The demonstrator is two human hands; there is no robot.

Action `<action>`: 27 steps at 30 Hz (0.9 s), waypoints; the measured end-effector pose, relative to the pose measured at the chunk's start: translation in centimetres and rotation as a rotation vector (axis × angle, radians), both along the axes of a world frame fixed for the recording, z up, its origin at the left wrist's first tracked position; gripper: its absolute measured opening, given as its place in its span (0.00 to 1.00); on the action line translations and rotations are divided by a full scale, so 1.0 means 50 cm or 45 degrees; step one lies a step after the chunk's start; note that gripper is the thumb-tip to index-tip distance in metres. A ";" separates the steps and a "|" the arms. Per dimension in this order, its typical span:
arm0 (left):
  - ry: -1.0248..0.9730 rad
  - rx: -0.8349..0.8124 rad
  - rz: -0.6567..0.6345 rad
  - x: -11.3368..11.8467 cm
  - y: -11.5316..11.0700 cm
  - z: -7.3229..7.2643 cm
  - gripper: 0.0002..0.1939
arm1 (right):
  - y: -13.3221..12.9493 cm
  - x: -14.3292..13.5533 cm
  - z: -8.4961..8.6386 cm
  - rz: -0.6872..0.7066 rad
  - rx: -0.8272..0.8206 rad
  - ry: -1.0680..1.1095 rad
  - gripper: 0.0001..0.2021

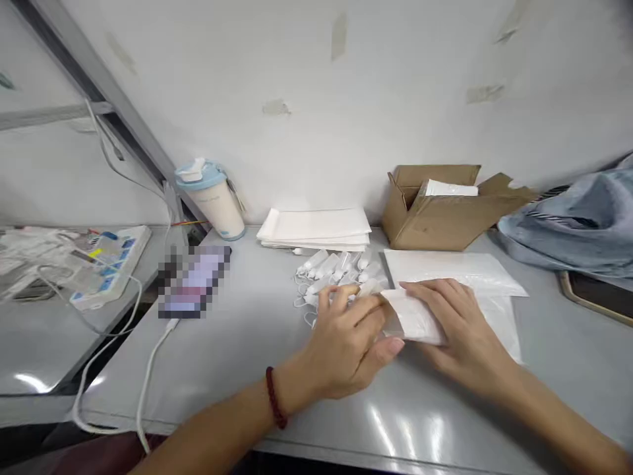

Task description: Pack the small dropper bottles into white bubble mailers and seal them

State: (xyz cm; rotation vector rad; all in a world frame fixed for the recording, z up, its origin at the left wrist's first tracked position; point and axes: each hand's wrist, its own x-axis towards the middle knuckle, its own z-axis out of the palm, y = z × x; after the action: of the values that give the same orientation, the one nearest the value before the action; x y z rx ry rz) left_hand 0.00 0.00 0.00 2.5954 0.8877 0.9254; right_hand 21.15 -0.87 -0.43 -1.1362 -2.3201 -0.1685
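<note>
Two bare forearms enter from the lower edge, neither covered by a sleeve within view. The left hand [346, 346] wears no glove and no ring that can be made out; its wrist carries a single bracelet [275, 399] of small dark red beads, fitted closely around it. The right hand [457, 330] is likewise ungloved, with no watch, band or ring visible on its wrist or fingers. Fingernails on both are short and unpainted. At the bottom left, a dark maroon garment [93, 458] shows beneath the left forearm.
</note>
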 end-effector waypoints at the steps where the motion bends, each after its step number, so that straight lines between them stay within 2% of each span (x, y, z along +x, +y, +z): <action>1: -0.001 0.001 0.009 0.000 -0.001 -0.002 0.22 | 0.000 -0.001 0.001 -0.004 -0.006 0.002 0.26; 7: -0.042 -0.023 0.044 0.004 -0.006 -0.007 0.24 | -0.002 0.000 0.005 -0.037 0.004 0.043 0.25; 13: -0.031 -0.006 -0.073 0.008 -0.006 0.001 0.24 | -0.003 0.000 0.005 -0.033 0.052 0.069 0.23; 15: -0.057 0.055 -0.094 0.006 -0.004 0.002 0.21 | -0.001 -0.003 0.003 -0.017 0.064 0.055 0.22; 17: -0.168 0.205 -0.083 0.001 0.000 0.005 0.16 | 0.000 -0.004 0.003 -0.018 0.060 0.050 0.22; 18: -0.258 0.289 -0.051 -0.002 0.003 0.007 0.13 | 0.001 -0.003 0.004 -0.028 0.053 0.053 0.22; 20: -0.459 0.371 0.083 -0.008 0.011 0.011 0.17 | 0.002 -0.001 0.007 -0.058 0.048 0.067 0.22; 22: -0.557 0.186 0.231 -0.014 0.019 0.015 0.19 | 0.001 0.001 0.010 -0.066 0.056 0.075 0.22; 25: -0.370 -0.473 0.239 -0.018 0.025 0.015 0.07 | -0.001 0.000 0.012 -0.019 0.076 0.055 0.24; 27: -0.249 -0.807 0.178 -0.017 0.026 0.014 0.18 | -0.002 -0.002 0.010 0.017 0.070 0.006 0.25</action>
State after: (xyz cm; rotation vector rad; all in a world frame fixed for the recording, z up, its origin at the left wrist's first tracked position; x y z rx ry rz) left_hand -0.86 1.31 0.70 1.8963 1.0997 0.7552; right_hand 21.06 -0.95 0.08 -1.0928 -2.3039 -0.2227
